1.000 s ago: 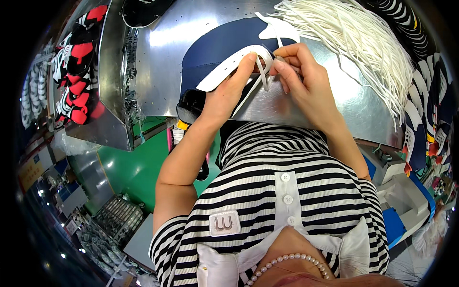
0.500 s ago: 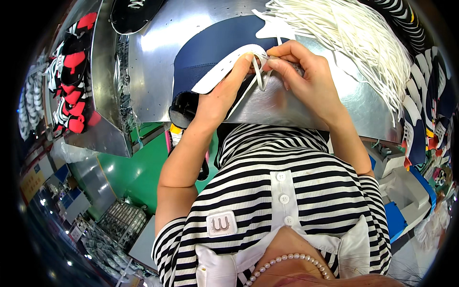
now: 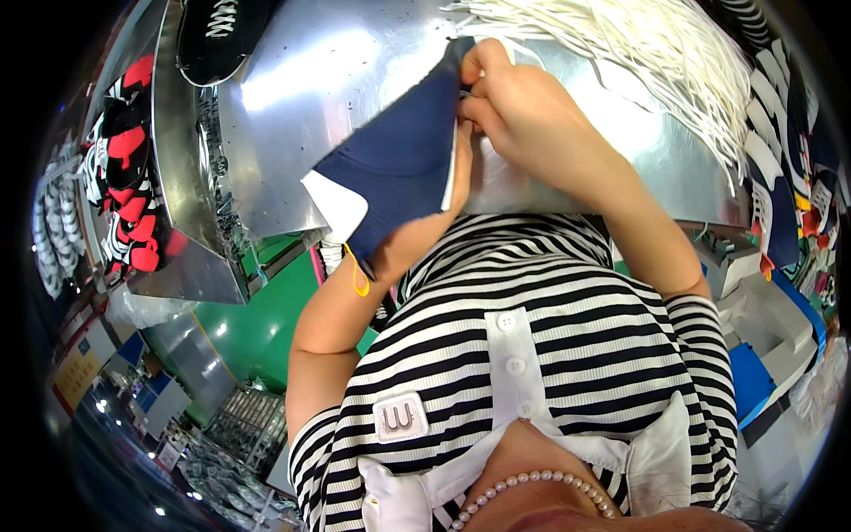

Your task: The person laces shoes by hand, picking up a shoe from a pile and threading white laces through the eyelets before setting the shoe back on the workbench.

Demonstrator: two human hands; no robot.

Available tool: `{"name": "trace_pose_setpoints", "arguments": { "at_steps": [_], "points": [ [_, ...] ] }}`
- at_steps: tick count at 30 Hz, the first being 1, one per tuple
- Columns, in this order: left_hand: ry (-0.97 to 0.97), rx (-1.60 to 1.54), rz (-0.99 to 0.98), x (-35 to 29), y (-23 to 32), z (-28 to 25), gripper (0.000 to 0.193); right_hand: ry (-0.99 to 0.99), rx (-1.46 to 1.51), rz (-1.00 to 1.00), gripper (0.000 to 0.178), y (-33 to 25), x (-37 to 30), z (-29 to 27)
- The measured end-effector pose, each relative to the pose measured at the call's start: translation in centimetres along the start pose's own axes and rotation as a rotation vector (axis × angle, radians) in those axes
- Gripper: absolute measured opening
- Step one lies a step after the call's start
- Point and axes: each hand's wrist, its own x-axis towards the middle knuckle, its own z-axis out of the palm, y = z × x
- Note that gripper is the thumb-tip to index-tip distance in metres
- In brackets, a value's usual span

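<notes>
A navy shoe upper [image 3: 390, 151] with a white heel patch [image 3: 337, 206] and a yellow loop [image 3: 358, 270] hangs tilted above the metal table. My left hand [image 3: 456, 184] grips it from beneath and along its right edge, most of the fingers hidden behind the fabric. At the upper's far right edge, my right hand [image 3: 525, 99] is closed, thumb and fingers pinched together. A thin white shoelace [image 3: 525, 51] curves just beyond the right knuckles. The pinched spot is partly covered, so how the lace runs through the upper is hidden.
A heap of white shoelaces [image 3: 656, 80] lies at the far right of the metal table [image 3: 292, 115]. Several navy-and-white uppers [image 3: 769, 168] hang at the right edge. A black shoe [image 3: 220, 40] sits at far left, with red-and-black uppers [image 3: 133, 186] beyond the metal edge.
The upper has been turned over in my left hand: its white eyelet strip faced up before, and now the navy outside and white heel patch show. My right hand shifted slightly left and farther away.
</notes>
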Motion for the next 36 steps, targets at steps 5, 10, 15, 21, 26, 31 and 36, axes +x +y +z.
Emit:
{"name": "trace_pose_setpoints", "arguments": {
  "at_steps": [5,10,15,21,26,31,36],
  "points": [
    [-0.038,-0.766,-0.546,-1.8,-2.1,0.8,0.03,-0.075,-0.141,-0.05,0.017,-1.0,-0.7,-2.2],
    [-0.089,-1.086,-0.651,-0.9,-4.2,-0.5,0.036,0.272,-0.199,-0.127,0.046,1.8,-1.5,-5.1],
    [-0.074,-0.612,-0.554,0.5,-4.2,-1.5,0.035,0.087,0.259,0.23,0.045,1.9,1.0,-2.6],
    [-0.274,-0.363,-0.24,-0.9,-5.1,-3.0,0.035,0.264,0.458,0.259,0.038,4.4,2.7,-1.6],
    [-0.042,0.019,-0.171,-1.9,-4.6,-1.7,0.02,0.194,0.544,0.23,0.029,2.4,-0.5,1.2],
    [0.152,0.042,-0.045,-1.1,-3.8,-1.5,0.015,0.042,0.541,0.225,0.026,1.9,-0.4,2.7],
    [0.496,-0.079,-0.162,1.2,-6.0,-7.2,0.017,-0.129,0.168,0.061,0.01,2.1,-7.2,-0.1]
  ]
}}
